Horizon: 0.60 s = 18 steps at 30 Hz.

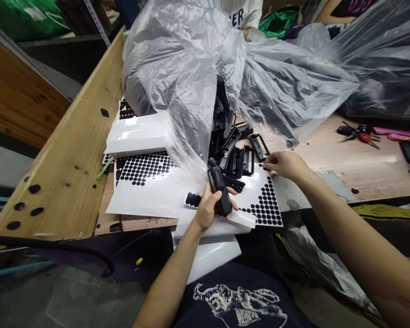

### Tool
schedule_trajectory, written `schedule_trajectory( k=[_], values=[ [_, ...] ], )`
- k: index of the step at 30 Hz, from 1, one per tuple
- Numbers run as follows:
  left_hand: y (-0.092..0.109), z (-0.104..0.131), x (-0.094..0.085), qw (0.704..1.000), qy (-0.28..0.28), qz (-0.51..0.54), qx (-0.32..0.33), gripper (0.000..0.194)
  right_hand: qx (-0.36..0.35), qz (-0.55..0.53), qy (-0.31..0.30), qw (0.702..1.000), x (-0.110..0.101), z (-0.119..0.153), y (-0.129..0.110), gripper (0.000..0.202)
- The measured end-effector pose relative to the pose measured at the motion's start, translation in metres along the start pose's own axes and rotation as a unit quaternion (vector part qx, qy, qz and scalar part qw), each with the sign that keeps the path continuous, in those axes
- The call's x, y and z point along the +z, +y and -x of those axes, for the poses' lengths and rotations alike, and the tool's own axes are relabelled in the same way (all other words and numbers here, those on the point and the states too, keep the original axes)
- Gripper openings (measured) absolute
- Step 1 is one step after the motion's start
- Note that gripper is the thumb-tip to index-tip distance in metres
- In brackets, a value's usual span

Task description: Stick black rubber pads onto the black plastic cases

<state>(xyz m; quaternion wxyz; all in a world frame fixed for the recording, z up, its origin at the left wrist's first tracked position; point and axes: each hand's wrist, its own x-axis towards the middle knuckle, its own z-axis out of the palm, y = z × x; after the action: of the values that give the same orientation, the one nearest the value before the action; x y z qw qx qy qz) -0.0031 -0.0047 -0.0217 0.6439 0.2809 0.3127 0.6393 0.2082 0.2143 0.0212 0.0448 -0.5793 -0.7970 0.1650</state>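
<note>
My left hand (208,207) is wrapped round a black plastic case (220,189) with a carbon-fibre-like texture, held above the white sheets. My right hand (285,164) is closed in a pinch at the top right edge of a sheet of black round stickers (268,196); a small dark dot, apparently one sticker, shows at its fingertips. Between the hands lies a pile of black plastic parts (237,159), some of them open frames. A strip of larger black discs (193,199) lies just left of the held case.
A large clear plastic bag (177,59) covers the back of the bench. More sticker sheets (146,168) and a curled white sheet (136,134) lie left. A wooden board (64,150) rises along the left side. Keys (358,134) and pink-handled scissors (396,133) lie right.
</note>
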Motion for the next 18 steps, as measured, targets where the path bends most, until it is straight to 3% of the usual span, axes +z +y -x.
schedule_trajectory(
  k=[3,5,7,10,13,18],
  values=[
    [0.003,-0.002,0.001,1.000,0.006,0.007,0.003,0.030,-0.008,-0.055,-0.012,0.998,-0.013,0.019,-0.010,0.019],
    [0.004,-0.002,0.001,1.000,0.003,0.005,0.000,0.031,-0.009,-0.195,-0.046,0.980,-0.016,0.043,-0.028,0.033],
    [0.005,-0.002,0.001,1.000,0.000,0.009,0.004,0.031,-0.004,-0.381,-0.131,0.915,-0.013,0.071,-0.053,0.044],
    [0.003,-0.002,-0.002,1.000,-0.002,0.013,0.004,0.031,0.013,-0.492,-0.229,0.840,0.002,0.100,-0.091,0.043],
    [-0.001,-0.002,-0.005,1.000,-0.008,-0.002,-0.006,0.033,0.024,-0.520,-0.222,0.824,0.017,0.107,-0.112,0.042],
    [-0.001,-0.001,-0.005,1.000,-0.007,-0.008,0.004,0.035,0.026,-0.532,-0.204,0.822,0.025,0.101,-0.114,0.040]
  ],
)
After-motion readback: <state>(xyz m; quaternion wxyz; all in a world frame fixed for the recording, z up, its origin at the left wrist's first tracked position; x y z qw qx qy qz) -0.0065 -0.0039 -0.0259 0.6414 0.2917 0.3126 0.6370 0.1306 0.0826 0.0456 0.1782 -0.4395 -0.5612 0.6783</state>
